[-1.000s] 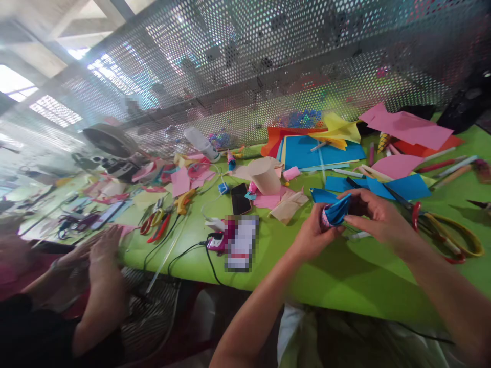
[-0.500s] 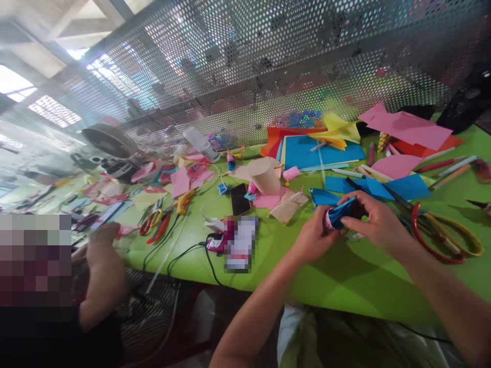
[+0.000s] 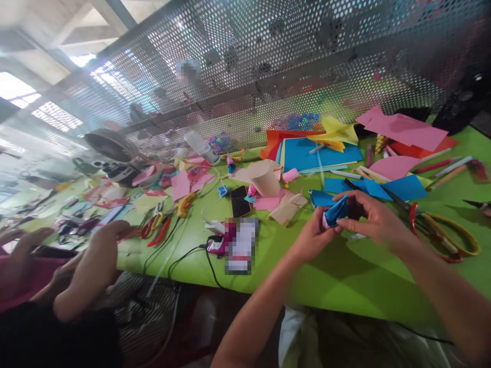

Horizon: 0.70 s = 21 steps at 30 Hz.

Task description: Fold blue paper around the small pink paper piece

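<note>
A small piece of folded blue paper (image 3: 337, 210) with a pink patterned band is held up over the green table (image 3: 291, 286). My left hand (image 3: 315, 235) grips its pink end from the left. On the right side, my right hand (image 3: 362, 214) pinches the blue part between thumb and fingers. Just behind the hands lies a blue paper piece (image 3: 321, 198). Large scissors (image 3: 441, 230) with red and yellow handles rest beside my right hand, blades pointing toward blue strips (image 3: 406, 187). A crumpled beige piece (image 3: 287, 207) is to the left of my hands.
Blue sheets (image 3: 333, 156), pink paper (image 3: 406, 128) and pens (image 3: 439, 164) lie at the back right. A beige roll (image 3: 264, 178), dark phone (image 3: 240, 201) and glue gun (image 3: 184, 204) are mid-table. Another person's arm (image 3: 92, 260) is at left, before a metal mesh (image 3: 238, 76).
The blue paper has turned slightly in my hands, showing more of its blue face. At left, the other person's arm has shifted and more hands have come into view.
</note>
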{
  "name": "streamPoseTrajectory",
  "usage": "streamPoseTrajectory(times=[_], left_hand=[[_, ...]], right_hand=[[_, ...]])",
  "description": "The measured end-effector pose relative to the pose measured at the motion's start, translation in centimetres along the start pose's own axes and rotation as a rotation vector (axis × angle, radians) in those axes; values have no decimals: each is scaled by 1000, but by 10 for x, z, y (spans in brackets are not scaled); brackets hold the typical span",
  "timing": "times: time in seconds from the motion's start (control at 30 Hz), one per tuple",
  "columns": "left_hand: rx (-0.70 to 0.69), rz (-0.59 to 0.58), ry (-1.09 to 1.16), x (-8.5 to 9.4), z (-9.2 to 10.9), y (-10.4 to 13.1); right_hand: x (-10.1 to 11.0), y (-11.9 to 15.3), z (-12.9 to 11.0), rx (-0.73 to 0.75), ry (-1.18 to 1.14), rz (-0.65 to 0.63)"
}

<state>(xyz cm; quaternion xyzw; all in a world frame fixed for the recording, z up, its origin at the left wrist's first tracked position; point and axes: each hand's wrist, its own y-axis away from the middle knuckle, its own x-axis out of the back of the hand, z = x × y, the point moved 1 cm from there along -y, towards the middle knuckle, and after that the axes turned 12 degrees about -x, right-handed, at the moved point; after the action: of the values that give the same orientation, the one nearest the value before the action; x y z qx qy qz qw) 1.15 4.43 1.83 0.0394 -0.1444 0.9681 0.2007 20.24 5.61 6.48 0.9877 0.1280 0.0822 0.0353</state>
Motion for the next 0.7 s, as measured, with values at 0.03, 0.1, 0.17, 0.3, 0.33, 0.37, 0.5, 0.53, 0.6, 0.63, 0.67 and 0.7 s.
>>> streamPoseTrajectory(times=[0.03,0.1,0.17,0.3,0.33,0.37,0.5,0.53,0.6,0.63,0.67,0.7], left_hand=[[-9,-3,-17,0,-1,1],[-21,-4,-82,0,-3,2],[-22,-3,-164,1,-4,3],[0,-12,-265,0,1,3],[4,-14,-278,0,3,3],[7,-15,-293,0,4,3],[5,-27,-396,0,7,4],[2,-33,-425,-1,7,4],[-11,-45,-468,-1,7,4],[-19,-48,-482,-1,7,5],[-27,-50,-493,-1,7,5],[-35,-49,-501,-1,7,5]], right_hand=[[1,-1,2,-3,21,16],[2,-2,7,-10,75,52],[3,-2,12,-8,132,92],[3,-1,15,5,210,137],[3,-1,15,7,215,139],[3,-1,15,8,216,141],[3,0,14,25,251,162],[3,1,14,29,267,176],[2,1,13,30,289,201],[1,1,13,25,293,211],[0,2,13,19,294,218],[0,2,13,14,293,223]])
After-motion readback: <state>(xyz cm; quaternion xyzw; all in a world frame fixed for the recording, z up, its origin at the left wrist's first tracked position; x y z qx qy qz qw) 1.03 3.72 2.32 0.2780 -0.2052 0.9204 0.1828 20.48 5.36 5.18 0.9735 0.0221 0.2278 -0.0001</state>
